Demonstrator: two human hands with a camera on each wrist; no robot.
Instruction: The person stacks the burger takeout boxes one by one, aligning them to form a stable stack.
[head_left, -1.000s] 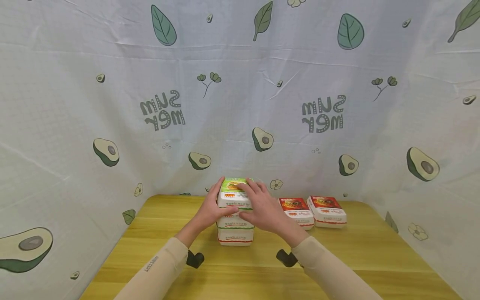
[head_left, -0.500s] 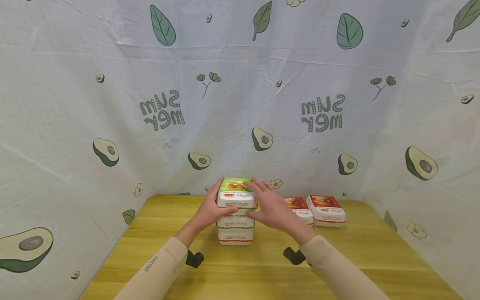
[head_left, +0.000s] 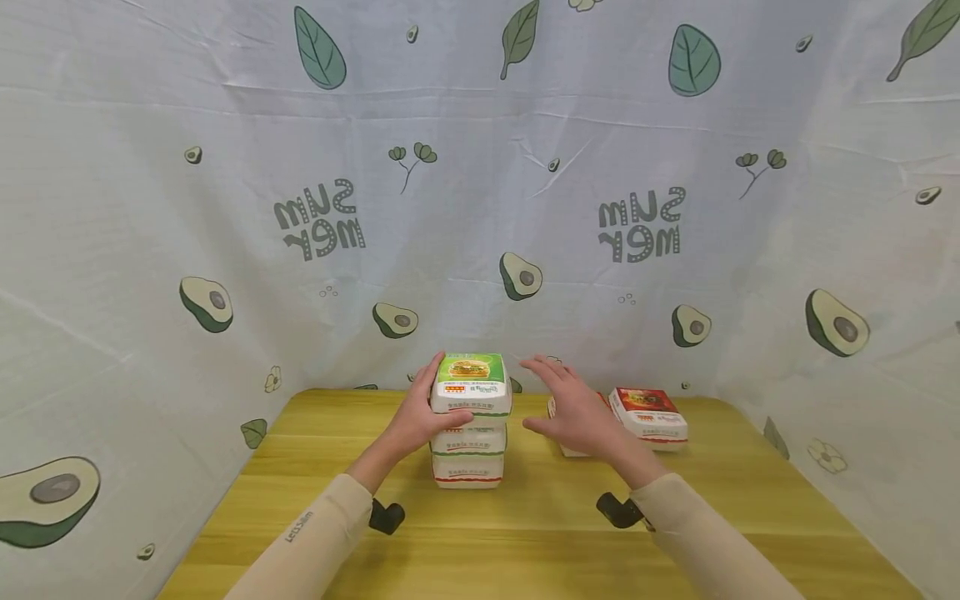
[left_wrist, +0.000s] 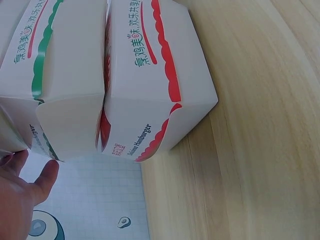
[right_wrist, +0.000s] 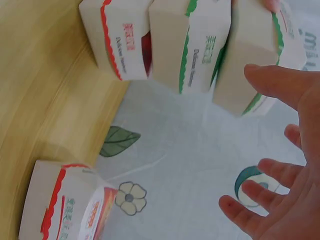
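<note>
Atop the stack [head_left: 468, 462], the green-topped box [head_left: 471, 385] is gripped by the left hand [head_left: 414, 415] and lies left of the right hand [head_left: 583, 415], which hangs apart from it.

Both arms [head_left: 302, 537] reach forward, the left hand [head_left: 411, 423] with its thumb [head_left: 454, 420] held wide, the right hand [head_left: 583, 417] with loosely splayed fingers [right_wrist: 261, 194].

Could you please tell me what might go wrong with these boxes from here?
Only the left hand touches the top box, so a nudge might slide it off or topple the stack. The right hand, apart from the stack, could bump the red-trimmed box partly hidden behind it in the head view.
</note>
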